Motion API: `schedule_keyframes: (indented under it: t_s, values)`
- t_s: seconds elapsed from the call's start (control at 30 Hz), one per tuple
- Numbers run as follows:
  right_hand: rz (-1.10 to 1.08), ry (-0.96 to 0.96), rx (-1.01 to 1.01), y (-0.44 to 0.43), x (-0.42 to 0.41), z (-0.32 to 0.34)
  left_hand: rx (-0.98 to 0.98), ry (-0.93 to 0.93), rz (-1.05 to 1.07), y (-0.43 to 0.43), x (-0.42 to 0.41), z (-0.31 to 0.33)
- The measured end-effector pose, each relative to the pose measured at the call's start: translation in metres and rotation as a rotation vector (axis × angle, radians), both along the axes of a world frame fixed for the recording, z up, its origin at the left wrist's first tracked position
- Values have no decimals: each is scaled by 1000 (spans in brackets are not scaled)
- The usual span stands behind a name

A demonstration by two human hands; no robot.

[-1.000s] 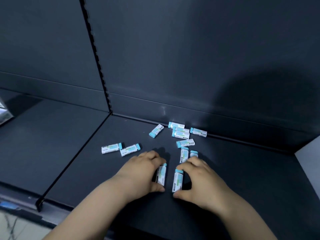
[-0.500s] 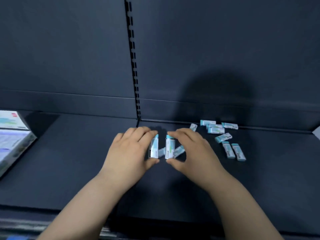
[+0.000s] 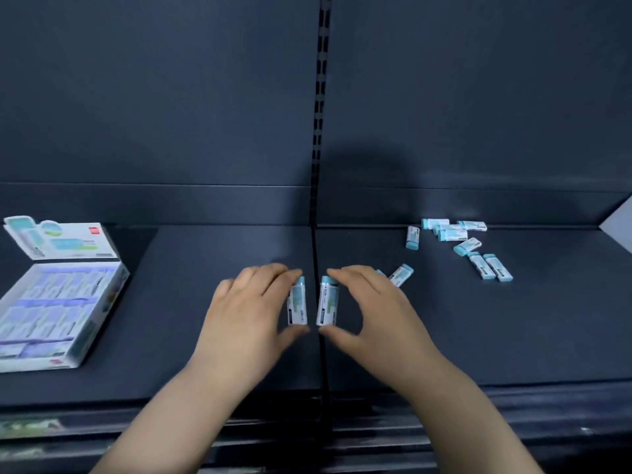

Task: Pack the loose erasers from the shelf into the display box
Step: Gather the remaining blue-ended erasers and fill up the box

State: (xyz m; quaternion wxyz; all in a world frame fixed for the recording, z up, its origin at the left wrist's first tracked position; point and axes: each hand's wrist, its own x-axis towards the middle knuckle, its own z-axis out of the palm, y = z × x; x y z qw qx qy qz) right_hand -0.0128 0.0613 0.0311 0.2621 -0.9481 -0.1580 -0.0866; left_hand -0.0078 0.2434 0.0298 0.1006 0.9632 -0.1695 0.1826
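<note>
Teal-capped white eraser [image 3: 297,304] pinched by left hand [image 3: 246,316] between fingers and thumb; right hand [image 3: 379,319] likewise pinches second eraser [image 3: 327,304]; labels unreadably blurred.

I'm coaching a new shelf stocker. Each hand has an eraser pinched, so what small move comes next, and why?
Probably swing both hands left to the display box. The left hand pinches the left eraser and the right hand pinches the right eraser. Both are clear of the loose erasers at the right, and the box lies open at the left with its lid up.
</note>
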Motion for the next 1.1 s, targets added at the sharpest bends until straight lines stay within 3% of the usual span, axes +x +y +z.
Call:
schedule_keyframes:
  t_s: [0.47,0.9,1.1]
  values:
    - [194,106,48,62,1,-9,73,47,118,59,-29,11]
    - [203,93,28,269,42,-15,92,72,252,287,-1,11]
    - [145,116,-81,325,61,-19,64,199,153,342,25,-1]
